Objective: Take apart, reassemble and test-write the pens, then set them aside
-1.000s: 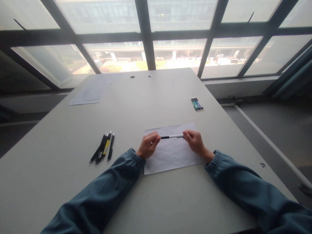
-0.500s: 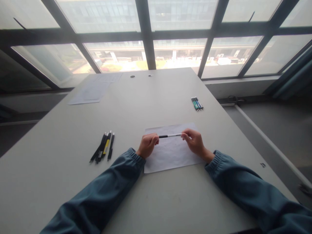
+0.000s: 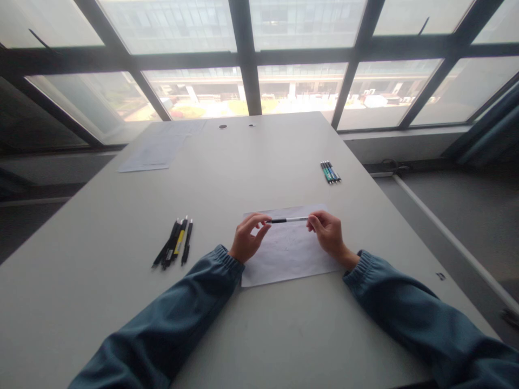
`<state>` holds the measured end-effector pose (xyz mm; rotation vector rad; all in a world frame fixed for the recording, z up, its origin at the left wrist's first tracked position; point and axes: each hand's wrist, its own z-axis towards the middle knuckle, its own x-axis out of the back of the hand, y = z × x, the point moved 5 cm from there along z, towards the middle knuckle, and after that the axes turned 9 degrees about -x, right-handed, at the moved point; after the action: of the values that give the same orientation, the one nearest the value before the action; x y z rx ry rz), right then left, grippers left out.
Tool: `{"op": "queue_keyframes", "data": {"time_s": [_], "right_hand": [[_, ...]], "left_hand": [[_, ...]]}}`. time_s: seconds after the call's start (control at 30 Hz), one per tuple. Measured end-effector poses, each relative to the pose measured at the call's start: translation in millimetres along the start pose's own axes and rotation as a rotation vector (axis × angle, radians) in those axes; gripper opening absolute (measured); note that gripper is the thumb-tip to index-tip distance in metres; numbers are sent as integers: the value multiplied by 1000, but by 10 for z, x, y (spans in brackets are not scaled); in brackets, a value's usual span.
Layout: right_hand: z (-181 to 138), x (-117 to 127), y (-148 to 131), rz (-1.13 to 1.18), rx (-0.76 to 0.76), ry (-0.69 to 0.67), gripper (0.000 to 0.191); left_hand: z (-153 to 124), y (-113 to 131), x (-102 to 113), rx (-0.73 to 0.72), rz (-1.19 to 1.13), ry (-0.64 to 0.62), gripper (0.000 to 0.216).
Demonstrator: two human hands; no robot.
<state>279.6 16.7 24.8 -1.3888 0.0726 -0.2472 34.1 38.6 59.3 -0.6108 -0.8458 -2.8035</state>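
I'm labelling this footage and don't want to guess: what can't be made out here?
All in the head view:
- Right end of the slim black-and-white pen: hidden by the right hand.
- Whether the left hand grips that pen's left end: too small and blurred.
- Marks on the white paper sheet: too faint to read.
- Dark strip at lower right: cut off by the bottom edge.

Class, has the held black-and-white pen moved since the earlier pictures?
Yes: the pen appears slightly nearer the far edge of the paper; whether raised or pushed away, I cannot tell.
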Motion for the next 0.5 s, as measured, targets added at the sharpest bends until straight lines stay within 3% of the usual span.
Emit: {"op": "queue_keyframes", "data": {"time_s": [0.27,0.5], "right_hand": [[10,-6,41,36,-5,-2,25],[-25,-31,39,-24,57,-59,23]], "left_hand": [[-29,-33,4,35,15,-11,4],[-33,-34,-2,54,-9,-40,17]]}}
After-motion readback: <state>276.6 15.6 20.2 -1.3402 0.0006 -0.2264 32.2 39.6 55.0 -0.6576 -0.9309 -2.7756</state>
